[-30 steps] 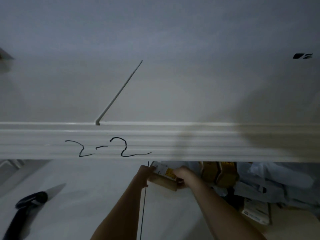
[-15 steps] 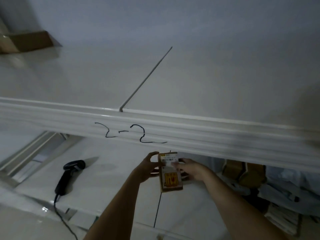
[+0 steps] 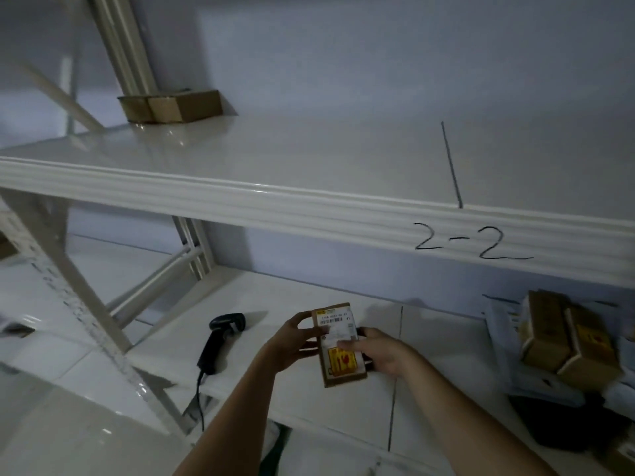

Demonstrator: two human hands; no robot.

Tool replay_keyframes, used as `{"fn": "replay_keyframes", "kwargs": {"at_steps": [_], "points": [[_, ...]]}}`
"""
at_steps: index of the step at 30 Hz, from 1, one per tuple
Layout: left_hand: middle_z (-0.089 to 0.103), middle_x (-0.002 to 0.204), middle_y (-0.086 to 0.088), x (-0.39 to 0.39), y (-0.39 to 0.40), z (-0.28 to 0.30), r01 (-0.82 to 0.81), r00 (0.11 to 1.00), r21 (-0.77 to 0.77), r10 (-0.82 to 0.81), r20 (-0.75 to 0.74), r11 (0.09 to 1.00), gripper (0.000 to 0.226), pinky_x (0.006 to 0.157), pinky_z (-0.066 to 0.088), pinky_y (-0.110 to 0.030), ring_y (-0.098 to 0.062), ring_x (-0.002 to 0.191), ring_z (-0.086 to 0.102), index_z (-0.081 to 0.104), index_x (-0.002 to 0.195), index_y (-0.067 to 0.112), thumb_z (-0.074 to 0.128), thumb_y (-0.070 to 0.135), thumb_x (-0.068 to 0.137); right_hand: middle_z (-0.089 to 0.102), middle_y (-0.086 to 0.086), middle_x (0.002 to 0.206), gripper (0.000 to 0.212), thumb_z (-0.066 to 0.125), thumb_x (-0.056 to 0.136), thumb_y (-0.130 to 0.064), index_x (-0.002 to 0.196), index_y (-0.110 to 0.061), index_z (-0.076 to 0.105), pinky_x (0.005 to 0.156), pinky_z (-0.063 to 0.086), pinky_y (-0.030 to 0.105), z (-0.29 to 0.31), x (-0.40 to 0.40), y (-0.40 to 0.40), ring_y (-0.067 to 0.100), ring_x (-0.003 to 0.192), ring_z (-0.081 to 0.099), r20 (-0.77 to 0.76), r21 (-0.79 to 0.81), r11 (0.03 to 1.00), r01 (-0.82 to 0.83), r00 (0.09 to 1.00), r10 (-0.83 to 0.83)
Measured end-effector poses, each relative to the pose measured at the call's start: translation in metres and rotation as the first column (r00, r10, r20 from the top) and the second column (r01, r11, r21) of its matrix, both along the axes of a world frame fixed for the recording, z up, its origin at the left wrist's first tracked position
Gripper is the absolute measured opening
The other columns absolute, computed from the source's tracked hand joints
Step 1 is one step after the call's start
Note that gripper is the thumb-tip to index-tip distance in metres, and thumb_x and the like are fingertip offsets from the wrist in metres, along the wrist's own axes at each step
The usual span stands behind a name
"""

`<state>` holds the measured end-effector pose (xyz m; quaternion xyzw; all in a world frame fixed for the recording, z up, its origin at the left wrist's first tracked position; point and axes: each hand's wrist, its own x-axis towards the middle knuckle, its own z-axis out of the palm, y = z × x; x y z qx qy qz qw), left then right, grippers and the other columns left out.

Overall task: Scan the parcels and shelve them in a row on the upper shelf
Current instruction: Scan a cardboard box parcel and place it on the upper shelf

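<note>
A small parcel (image 3: pixel 338 341) is gripped label-up by both hands, left hand (image 3: pixel 294 341) at 9 o'clock, right hand (image 3: pixel 383 355) at 3, above the lower shelf (image 3: pixel 343 290). Scanner (image 3: pixel 220 341) lies unheld at 9 o'clock. Risk: parcel shelved unscanned, or dropped when one hand is freed.

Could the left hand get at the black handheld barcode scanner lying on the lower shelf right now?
Probably not yet: the left hand shares the small brown cardboard parcel with the right hand. Once freed, the black handheld barcode scanner lies unobstructed on the white lower shelf.
</note>
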<state>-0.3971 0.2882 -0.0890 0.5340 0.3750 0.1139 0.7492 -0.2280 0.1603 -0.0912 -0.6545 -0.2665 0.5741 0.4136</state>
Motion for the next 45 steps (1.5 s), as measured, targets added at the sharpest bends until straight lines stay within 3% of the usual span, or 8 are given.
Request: {"fn": "replay_keyframes", "kwargs": {"at_steps": [11,16,21,24,28,37,42,45], "points": [[0.066,0.114,-0.011,-0.130,0.077,-0.007,-0.148,0.986,0.067,0.153,-0.065,0.987,0.036,0.081,0.057,-0.039,-0.029,0.102,0.066,0.051,0.129,0.017,0.061,0.017,0.094,0.078,0.005,0.104,0.030,0.079,0.084,-0.016,0.112,-0.015,0.068,0.075,0.061,0.034,0.010,-0.126,0.077,0.019,0.092,0.076,0.085,0.003,0.997,0.076,0.993,-0.076],[0.064,0.089,-0.013,-0.148,0.116,-0.022,-0.315,0.907,0.248,0.367,-0.206,0.916,0.023,0.063,0.051,-0.032,-0.024,0.072,0.058,0.066,0.112,0.004,0.058,0.014,0.092,0.079,0.008,0.099,0.036,0.082,0.082,-0.017,0.114,-0.010,0.070,0.087,0.060,0.041,-0.004,-0.134,0.121,0.023,0.090,0.077,0.107,-0.025,0.991,0.130,0.986,-0.127],[0.060,0.122,-0.016,-0.162,0.154,-0.045,-0.178,0.777,0.441,0.401,-0.485,0.880,0.036,0.092,0.051,-0.036,-0.032,0.109,0.059,0.056,0.124,0.009,0.060,0.024,0.091,0.078,0.012,0.100,0.033,0.081,0.083,-0.014,0.114,-0.006,0.071,0.071,0.061,0.032,-0.025,-0.122,0.162,0.024,0.087,0.076,0.121,-0.054,0.985,0.166,0.980,-0.159],[0.050,0.135,-0.018,-0.160,0.181,-0.063,-0.089,0.743,0.342,0.291,-0.603,0.936,0.061,0.099,0.049,-0.039,-0.032,0.120,0.054,0.040,0.139,0.007,0.065,0.029,0.088,0.078,0.013,0.101,0.032,0.080,0.083,-0.014,0.113,-0.006,0.072,0.065,0.060,0.029,-0.036,-0.112,0.185,0.023,0.084,0.076,0.103,-0.065,0.982,0.176,0.980,-0.169],[0.050,0.137,-0.017,-0.142,0.205,-0.065,0.102,0.669,0.186,0.071,-0.740,0.977,0.066,0.103,0.046,-0.042,-0.033,0.124,0.052,0.042,0.137,0.003,0.069,0.036,0.086,0.078,0.012,0.101,0.035,0.080,0.083,-0.014,0.115,-0.006,0.071,0.084,0.061,0.040,-0.052,-0.101,0.210,0.026,0.091,0.076,0.097,-0.103,0.983,0.153,0.985,-0.143],[0.060,0.122,-0.014,-0.134,0.233,-0.074,0.190,0.731,-0.035,-0.165,-0.662,0.981,0.032,0.097,0.052,-0.041,-0.030,0.116,0.060,0.055,0.118,0.008,0.066,0.016,0.089,0.077,0.011,0.105,0.034,0.080,0.083,-0.021,0.114,-0.010,0.072,0.071,0.058,0.030,-0.054,-0.098,0.229,0.023,0.091,0.075,0.175,-0.130,0.971,0.199,0.969,-0.175],[0.063,0.105,-0.015,-0.146,0.258,-0.072,0.153,0.848,0.013,-0.124,-0.516,0.988,0.030,0.093,0.054,-0.044,-0.030,0.097,0.063,0.060,0.118,0.001,0.063,0.011,0.089,0.078,0.008,0.104,0.039,0.081,0.082,-0.030,0.115,-0.013,0.072,0.093,0.057,0.044,-0.055,-0.112,0.222,0.025,0.095,0.074,0.214,-0.109,0.939,0.325,0.930,-0.298],[0.060,0.095,-0.015,-0.154,0.263,-0.056,0.129,0.921,0.150,-0.062,-0.386,0.980,0.029,0.079,0.050,-0.038,-0.029,0.087,0.058,0.057,0.119,-0.002,0.059,0.003,0.090,0.077,0.008,0.106,0.040,0.081,0.081,-0.033,0.113,-0.012,0.071,0.091,0.058,0.043,-0.053,-0.131,0.212,0.026,0.096,0.072,0.247,-0.100,0.888,0.450,0.875,-0.415]]}}
